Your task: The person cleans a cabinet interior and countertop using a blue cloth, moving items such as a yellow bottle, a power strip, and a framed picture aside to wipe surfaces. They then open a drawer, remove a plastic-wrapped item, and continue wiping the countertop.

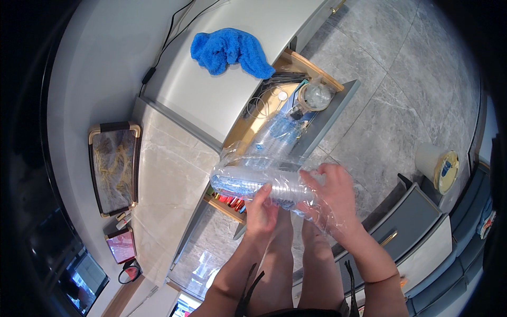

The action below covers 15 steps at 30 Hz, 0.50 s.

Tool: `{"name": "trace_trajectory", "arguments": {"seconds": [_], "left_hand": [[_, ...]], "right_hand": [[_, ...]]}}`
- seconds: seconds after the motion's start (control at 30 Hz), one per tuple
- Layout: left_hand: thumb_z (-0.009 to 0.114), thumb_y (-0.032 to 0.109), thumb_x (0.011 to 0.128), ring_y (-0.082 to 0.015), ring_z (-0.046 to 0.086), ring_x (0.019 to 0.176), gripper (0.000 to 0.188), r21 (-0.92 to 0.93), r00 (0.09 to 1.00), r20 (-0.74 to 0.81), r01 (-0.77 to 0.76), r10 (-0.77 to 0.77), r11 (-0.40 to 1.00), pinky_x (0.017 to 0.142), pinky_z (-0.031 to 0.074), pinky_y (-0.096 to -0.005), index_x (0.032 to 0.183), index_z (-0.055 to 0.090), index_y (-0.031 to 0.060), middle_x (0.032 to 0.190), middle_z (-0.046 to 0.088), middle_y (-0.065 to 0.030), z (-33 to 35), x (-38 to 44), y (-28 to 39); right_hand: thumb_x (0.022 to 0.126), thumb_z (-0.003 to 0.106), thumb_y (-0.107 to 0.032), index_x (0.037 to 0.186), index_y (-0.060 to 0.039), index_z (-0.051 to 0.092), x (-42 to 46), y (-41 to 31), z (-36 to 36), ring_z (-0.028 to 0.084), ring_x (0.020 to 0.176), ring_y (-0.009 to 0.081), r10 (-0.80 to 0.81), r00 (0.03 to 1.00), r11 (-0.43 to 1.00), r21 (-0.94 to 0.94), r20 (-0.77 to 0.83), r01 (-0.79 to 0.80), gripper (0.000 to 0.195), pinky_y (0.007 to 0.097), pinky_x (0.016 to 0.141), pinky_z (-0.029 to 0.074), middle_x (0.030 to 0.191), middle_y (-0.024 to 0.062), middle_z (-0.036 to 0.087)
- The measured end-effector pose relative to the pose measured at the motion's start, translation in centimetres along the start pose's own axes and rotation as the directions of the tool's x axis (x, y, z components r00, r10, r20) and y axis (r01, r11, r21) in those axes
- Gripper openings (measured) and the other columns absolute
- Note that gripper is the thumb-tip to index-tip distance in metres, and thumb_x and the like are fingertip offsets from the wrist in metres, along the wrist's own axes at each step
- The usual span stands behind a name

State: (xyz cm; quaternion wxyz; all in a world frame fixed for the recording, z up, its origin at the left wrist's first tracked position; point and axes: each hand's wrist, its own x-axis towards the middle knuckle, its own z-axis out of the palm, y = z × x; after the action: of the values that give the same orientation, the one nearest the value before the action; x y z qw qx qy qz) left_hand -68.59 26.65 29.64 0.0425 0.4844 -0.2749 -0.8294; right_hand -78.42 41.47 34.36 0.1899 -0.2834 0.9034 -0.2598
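A long stack of clear plastic cups (287, 186) lies sideways in a loose clear plastic bag (241, 176) with blue print, above an open drawer (317, 73). My left hand (262, 210) grips the stack from below, its thumb over the near side. My right hand (334, 194) is at the stack's right end, fingers bent around the end cup and the film. Some of the film drapes over the right wrist. Inside the drawer lies another blue-printed clear plastic pack (273, 136). The bag hides part of the drawer.
A blue fluffy cloth (231, 51) lies on the white cabinet top (190, 91). The drawer also holds a round tub (315, 96), a coiled white cable (259, 107) and small red packets (233, 202). A dark-framed tray (115, 168) stands left; a waste bin (437, 166) stands right.
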Motion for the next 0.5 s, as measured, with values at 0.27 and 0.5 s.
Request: {"name": "trace_trajectory", "arguments": {"seconds": [0.27,0.5], "left_hand": [[0.064,0.007,0.083,-0.0239,0.052,0.113,0.053,-0.103,0.999,0.038,0.036,-0.032,0.994,0.098,0.041,-0.0402,0.131,0.041,0.0045,0.121,0.054,-0.0102,0.1,-0.6,-2.0],[0.063,0.014,0.083,-0.0242,0.053,0.111,0.048,-0.082,0.995,-0.082,0.05,-0.057,0.995,0.098,0.042,-0.0402,0.127,0.046,0.004,0.117,0.056,-0.01,0.5,0.3,-2.3]], "right_hand": [[0.058,0.078,-0.038,0.123,0.0022,0.052,0.2,-0.2,1.8,0.053,0.087,0.0244,-0.106,0.981,0.976,-0.169,0.163,0.134,0.081,0.0379,0.08,0.04,0.089,0.0079,0.055],[0.058,0.079,-0.03,0.12,0.0013,0.054,-0.5,-0.3,0.8,0.055,0.09,0.0257,-0.013,0.987,0.982,-0.185,0.158,0.042,0.074,0.04,0.079,0.044,0.094,0.0106,0.056]]}}
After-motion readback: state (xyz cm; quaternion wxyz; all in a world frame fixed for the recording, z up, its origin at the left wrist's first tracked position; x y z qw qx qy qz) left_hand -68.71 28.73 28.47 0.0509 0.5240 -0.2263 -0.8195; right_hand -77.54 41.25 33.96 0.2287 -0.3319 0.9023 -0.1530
